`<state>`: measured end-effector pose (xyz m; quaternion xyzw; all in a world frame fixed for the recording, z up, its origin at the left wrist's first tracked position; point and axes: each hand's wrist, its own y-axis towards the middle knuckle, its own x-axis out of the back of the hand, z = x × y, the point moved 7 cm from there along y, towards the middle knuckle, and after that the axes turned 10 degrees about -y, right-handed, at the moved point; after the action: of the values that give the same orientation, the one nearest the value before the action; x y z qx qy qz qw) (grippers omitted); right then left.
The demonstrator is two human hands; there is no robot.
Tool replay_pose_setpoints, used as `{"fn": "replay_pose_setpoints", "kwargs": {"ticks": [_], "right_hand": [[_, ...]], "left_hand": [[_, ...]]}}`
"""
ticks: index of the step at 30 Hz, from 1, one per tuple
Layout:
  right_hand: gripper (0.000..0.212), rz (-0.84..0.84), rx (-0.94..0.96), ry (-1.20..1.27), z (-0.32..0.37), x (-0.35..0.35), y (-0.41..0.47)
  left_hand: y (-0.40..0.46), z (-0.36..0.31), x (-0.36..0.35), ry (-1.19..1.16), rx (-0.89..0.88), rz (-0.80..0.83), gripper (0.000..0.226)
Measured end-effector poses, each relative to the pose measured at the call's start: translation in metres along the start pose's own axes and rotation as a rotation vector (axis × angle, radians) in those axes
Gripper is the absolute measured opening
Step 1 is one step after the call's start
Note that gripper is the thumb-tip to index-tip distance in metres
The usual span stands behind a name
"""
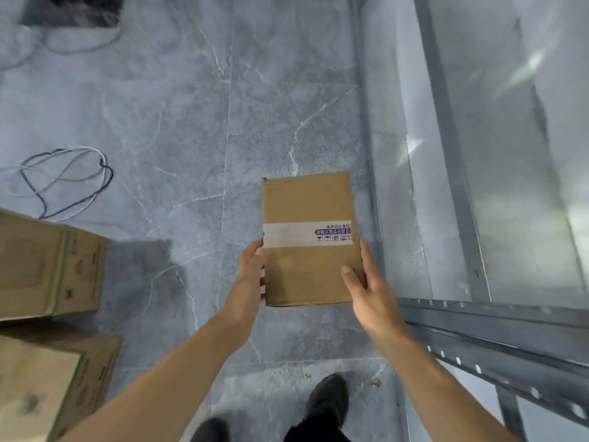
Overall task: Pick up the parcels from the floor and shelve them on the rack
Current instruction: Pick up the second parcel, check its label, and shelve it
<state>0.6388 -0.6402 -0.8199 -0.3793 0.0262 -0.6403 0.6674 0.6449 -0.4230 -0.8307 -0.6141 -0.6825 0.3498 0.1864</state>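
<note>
I hold a brown cardboard parcel (306,205) with a white tape band and blue print out in front of me, above the grey marble floor. My left hand (251,266) grips its left edge and my right hand (366,282) grips its right edge near the bottom corner. The grey metal rack (452,161) stands to the right of the parcel, with a pale shelf board (522,202) and a perforated steel beam (478,327) at its near end. Two more brown parcels, one upper (54,269) and one lower (54,387), sit on the floor at the left.
A loop of black and white cable (63,177) lies on the floor at the left. A dark object (79,11) sits at the top left corner. My shoes (328,397) are at the bottom, close to the rack's beam.
</note>
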Motion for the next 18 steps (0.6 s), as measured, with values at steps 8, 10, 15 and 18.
{"fn": "replay_pose_setpoints", "kwargs": {"ticks": [8,10,15,18], "right_hand": [[0.067,-0.236,0.383,-0.210,0.246,0.059,-0.159],[0.067,-0.259,0.421,-0.214,0.289,0.066,-0.191],[0.068,-0.330,0.520,-0.132,0.380,0.075,-0.287],[0.067,-0.369,0.560,-0.033,0.419,0.086,-0.342]], "left_hand": [[-0.175,-0.209,0.045,-0.124,-0.256,0.115,0.028],[-0.210,-0.245,0.053,-0.105,-0.304,0.143,0.032],[-0.302,-0.319,0.076,-0.142,-0.395,0.238,0.038],[-0.355,-0.353,0.088,-0.154,-0.481,0.309,0.041]]}}
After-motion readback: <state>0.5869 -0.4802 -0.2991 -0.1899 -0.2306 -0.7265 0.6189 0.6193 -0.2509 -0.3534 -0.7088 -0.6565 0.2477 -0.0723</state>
